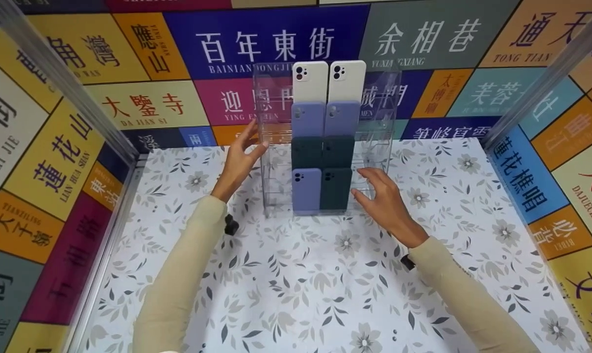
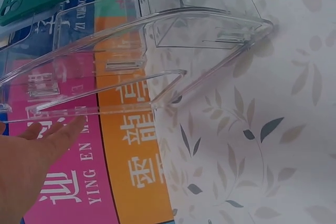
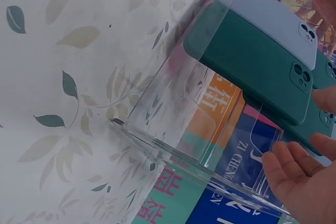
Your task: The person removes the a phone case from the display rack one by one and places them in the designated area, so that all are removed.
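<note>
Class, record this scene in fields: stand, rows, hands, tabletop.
Fixture: clear tiered display stand
Top row: two white phone cases
Second row: two lavender phone cases
Third row: two dark green phone cases
Bottom row: lavender case left, dark green case right
Left hand: at stand's left side, contact unclear
Right hand: beside bottom dark green case, not gripping it
Tabletop: floral print

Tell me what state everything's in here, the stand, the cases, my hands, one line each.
Clear stand: upright on the patterned table, loaded in four tiers.
White phone cases: standing side by side, top tier.
Lavender cases: standing, two on the second tier, one bottom left.
Dark green cases: standing, two on the third tier, one bottom right.
Left hand: open, beside the stand.
Right hand: relaxed, holding nothing.
</note>
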A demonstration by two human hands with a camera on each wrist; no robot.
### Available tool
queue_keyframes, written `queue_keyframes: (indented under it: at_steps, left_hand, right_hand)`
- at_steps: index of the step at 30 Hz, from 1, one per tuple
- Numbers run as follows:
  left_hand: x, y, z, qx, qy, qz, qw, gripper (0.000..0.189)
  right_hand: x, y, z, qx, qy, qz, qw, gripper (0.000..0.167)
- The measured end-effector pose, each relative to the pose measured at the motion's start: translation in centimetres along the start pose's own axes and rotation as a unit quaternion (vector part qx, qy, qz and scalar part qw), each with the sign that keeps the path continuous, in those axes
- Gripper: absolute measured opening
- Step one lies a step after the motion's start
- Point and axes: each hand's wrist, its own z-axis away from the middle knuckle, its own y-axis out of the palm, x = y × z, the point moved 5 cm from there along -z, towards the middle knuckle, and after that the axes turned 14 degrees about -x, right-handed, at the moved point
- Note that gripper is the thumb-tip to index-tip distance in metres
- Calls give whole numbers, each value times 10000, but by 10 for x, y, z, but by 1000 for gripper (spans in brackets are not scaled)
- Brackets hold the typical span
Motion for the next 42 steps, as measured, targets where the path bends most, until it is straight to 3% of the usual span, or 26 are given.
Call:
queue_keyframes:
  at_steps: [6,19,42]
  left_hand:
    - [3,2,-2,36,-165,61,9998,76]
    - [7,5,-1,210,-197,305,9991,76]
    - [10,2,-1,286,-305,413,9983,74]
  right_hand:
    - [-2,7,-5,71,177,-137,9997,51]
    - [-8,14,-17,240,600,-462,9968,49]
    - [-15,21,-21,-43,615,-425,9972,40]
